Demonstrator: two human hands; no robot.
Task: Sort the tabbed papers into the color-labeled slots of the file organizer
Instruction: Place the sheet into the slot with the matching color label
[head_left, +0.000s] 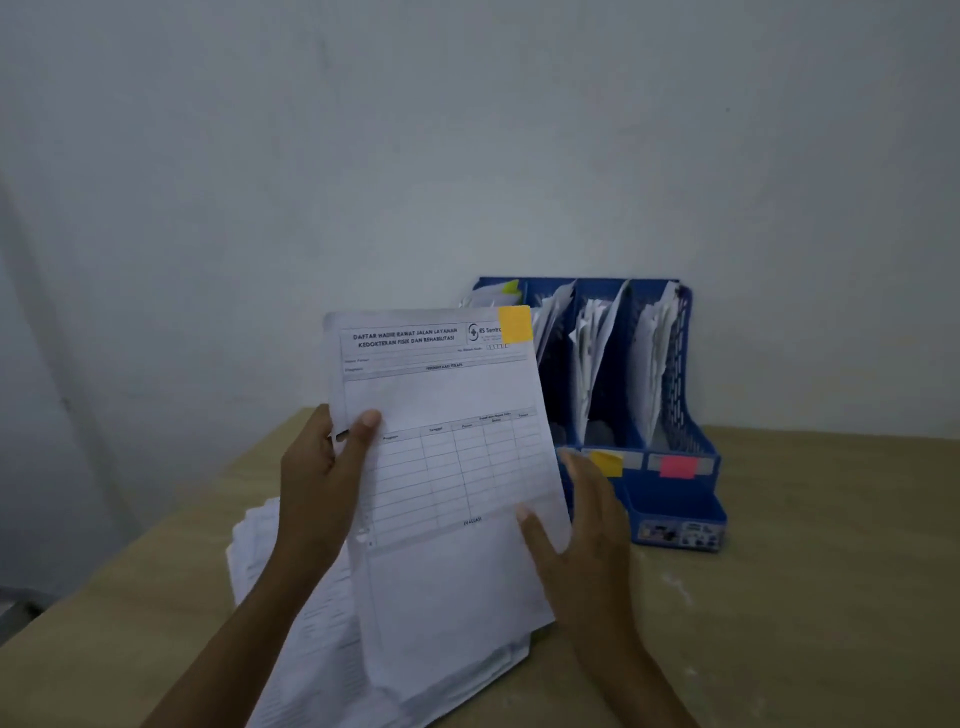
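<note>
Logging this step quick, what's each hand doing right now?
Left hand: closed on the white printed form with a yellow tab.
Right hand: open, thumb touching the same form's right edge.

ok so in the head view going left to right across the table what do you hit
left hand → held paper with its yellow tab → right hand → yellow slot label → pink slot label on the blue file organizer
</note>
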